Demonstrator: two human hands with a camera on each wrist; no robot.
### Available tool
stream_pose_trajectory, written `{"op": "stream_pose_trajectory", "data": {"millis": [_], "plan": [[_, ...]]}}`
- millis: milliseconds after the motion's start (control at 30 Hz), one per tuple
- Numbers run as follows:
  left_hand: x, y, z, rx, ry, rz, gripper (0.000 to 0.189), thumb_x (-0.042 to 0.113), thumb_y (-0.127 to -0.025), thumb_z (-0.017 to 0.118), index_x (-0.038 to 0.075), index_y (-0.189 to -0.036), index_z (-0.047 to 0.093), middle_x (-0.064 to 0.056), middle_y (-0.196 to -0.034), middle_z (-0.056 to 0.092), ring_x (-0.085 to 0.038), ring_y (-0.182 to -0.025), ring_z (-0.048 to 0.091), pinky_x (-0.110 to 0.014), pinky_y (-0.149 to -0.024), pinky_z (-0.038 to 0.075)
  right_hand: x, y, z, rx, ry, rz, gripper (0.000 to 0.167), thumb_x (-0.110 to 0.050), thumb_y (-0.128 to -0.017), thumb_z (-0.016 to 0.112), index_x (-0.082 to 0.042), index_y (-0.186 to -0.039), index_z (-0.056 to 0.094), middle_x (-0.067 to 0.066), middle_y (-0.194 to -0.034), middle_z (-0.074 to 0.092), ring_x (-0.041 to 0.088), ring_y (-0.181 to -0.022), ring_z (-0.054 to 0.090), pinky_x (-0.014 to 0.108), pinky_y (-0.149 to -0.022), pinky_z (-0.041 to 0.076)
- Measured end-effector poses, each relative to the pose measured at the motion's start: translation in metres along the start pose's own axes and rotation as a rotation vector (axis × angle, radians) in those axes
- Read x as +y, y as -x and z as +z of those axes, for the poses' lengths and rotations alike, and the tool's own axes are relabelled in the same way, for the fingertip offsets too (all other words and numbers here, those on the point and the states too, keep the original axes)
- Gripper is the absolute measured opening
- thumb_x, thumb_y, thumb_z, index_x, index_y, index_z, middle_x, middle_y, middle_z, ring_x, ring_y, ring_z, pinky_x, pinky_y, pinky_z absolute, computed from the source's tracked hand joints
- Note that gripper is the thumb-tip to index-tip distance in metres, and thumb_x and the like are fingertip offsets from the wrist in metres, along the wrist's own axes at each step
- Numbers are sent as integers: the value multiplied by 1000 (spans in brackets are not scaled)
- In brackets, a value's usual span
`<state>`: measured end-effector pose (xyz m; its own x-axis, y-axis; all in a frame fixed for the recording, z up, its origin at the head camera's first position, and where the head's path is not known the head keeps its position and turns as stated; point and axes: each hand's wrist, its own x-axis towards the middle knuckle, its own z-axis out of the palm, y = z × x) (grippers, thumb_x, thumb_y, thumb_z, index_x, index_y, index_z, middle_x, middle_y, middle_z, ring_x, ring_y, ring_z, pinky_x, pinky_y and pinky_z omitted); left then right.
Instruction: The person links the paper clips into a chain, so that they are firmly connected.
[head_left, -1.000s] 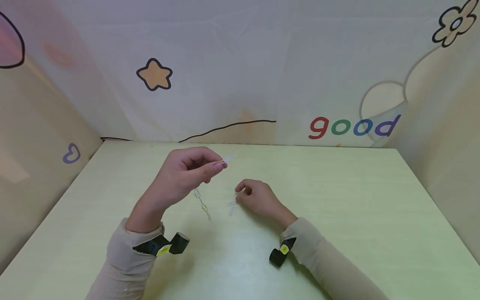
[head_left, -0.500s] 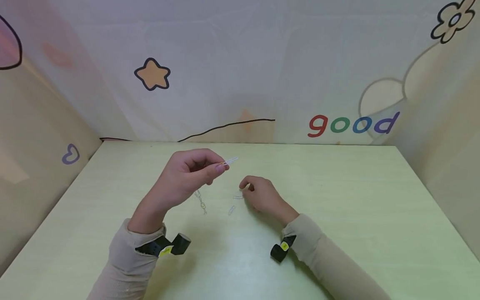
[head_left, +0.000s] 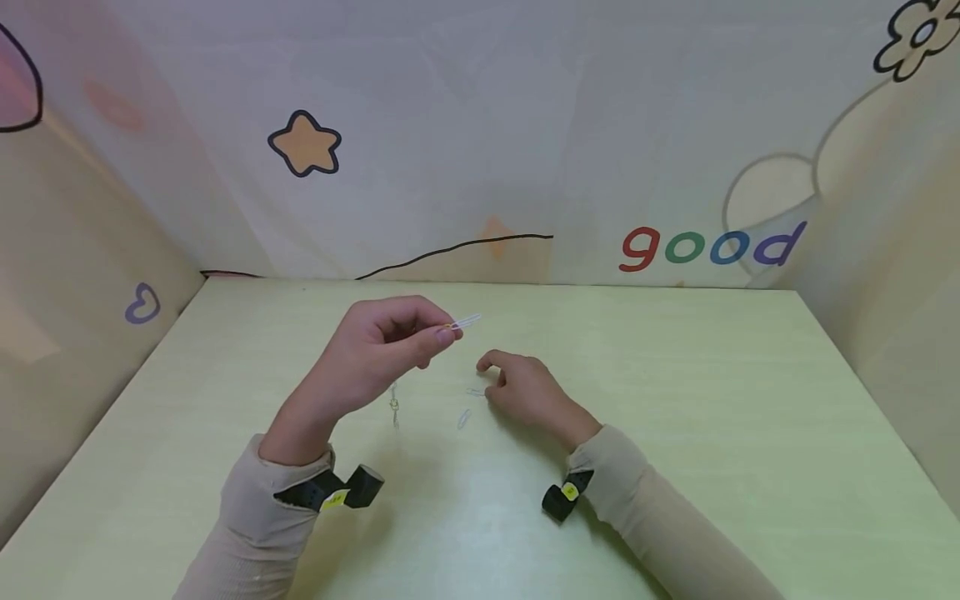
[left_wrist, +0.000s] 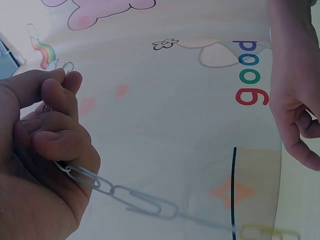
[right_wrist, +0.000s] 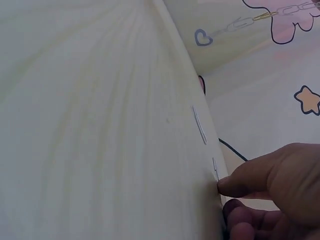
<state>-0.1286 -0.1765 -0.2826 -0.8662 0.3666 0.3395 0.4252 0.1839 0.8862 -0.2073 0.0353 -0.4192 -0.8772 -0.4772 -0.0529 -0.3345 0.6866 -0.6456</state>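
Note:
My left hand [head_left: 386, 350] is raised over the table, pinching a paper clip chain between thumb and index finger. A white paper clip [head_left: 468, 320] sticks out past the fingertips. Below the palm hangs the rest of the paper clip chain [left_wrist: 145, 202], silver links with a yellow one lower down; part of it is hidden inside the hand. My right hand [head_left: 528, 392] is low at the table, thumb and index finger apart. Its thumb touches the end of a loose paper clip [right_wrist: 215, 167]. Another loose paper clip [head_left: 463, 419] lies nearer to me.
The pale table [head_left: 675, 417] extends around both hands. Behind it stands a printed backdrop [head_left: 450, 150] with a star and coloured letters, and cloth side walls close in left and right. Each wrist carries a black camera [head_left: 363, 486].
The right hand has shifted slightly right and away from me, and one loose paper clip has moved apart from the other. The hanging chain has swung left; the left hand keeps its pinch.

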Motion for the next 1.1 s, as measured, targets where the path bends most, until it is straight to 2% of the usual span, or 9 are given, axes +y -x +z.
{"op": "stream_pose_trajectory", "data": {"millis": [233,333,467,567,700,733,800,933,1100], "plan": [[-1,-1,2,-6,-2,7,6,7,-96,67,6,-96,73,-8,-74,54,-22,-65,48,-29,-57,37,-1,0,-1,4,-20,24,29,-13,-98,65,-12,-127,63,4,-82,59,21,-76,54,35,-71,45],[0,0,3,-9,1,-1,6,8,-96,67,6,-96,73,-8,-75,54,-22,-65,48,-29,-57,37,1,-1,0,3,-5,18,33,-12,-96,68,-12,-128,62,4,-81,60,20,-75,55,35,-70,45],[0,2,4,-6,-1,-6,6,7,-96,67,6,-96,73,-7,-75,55,-22,-66,50,-29,-58,39,1,0,1,-29,25,-9,38,-8,-94,66,-13,-132,61,2,-77,58,18,-71,52,34,-69,44],[-1,2,5,-7,-4,7,6,6,-96,67,6,-95,73,-7,-75,55,-22,-66,50,-30,-57,39,-2,1,1,-61,70,-73,41,-2,-94,60,-15,-133,63,2,-79,60,18,-74,50,35,-76,45],[-2,1,6,-18,1,10,6,8,-96,67,7,-94,73,-7,-75,55,-22,-65,49,-30,-57,38,-6,2,0,-79,153,-180,42,6,-91,56,-16,-123,71,1,-97,70,20,-87,57,40,-89,47],[-2,1,7,-21,0,7,6,8,-96,67,8,-94,73,-7,-75,55,-22,-65,49,-29,-57,38,-7,2,0,-75,170,-194,41,7,-90,56,-15,-119,72,0,-102,70,20,-89,57,39,-90,48],[-2,1,7,-22,4,-1,6,9,-96,67,8,-94,73,-7,-75,55,-22,-64,48,-29,-56,36,-7,2,1,-68,185,-202,38,8,-89,55,-14,-115,72,1,-99,70,20,-86,57,38,-85,48],[-3,0,8,-22,0,-18,6,10,-97,67,8,-95,72,-7,-74,54,-21,-64,46,-29,-55,34,-5,3,1,-47,150,-168,29,6,-90,56,-11,-110,67,1,-82,62,19,-73,51,34,-73,43],[-3,1,9,-22,-7,-30,6,12,-97,68,10,-95,73,-7,-73,53,-21,-63,46,-29,-56,35,-1,3,-6,-65,23,-92,9,-3,-95,61,-11,-94,64,0,-77,58,17,-67,53,32,-66,45]]}}
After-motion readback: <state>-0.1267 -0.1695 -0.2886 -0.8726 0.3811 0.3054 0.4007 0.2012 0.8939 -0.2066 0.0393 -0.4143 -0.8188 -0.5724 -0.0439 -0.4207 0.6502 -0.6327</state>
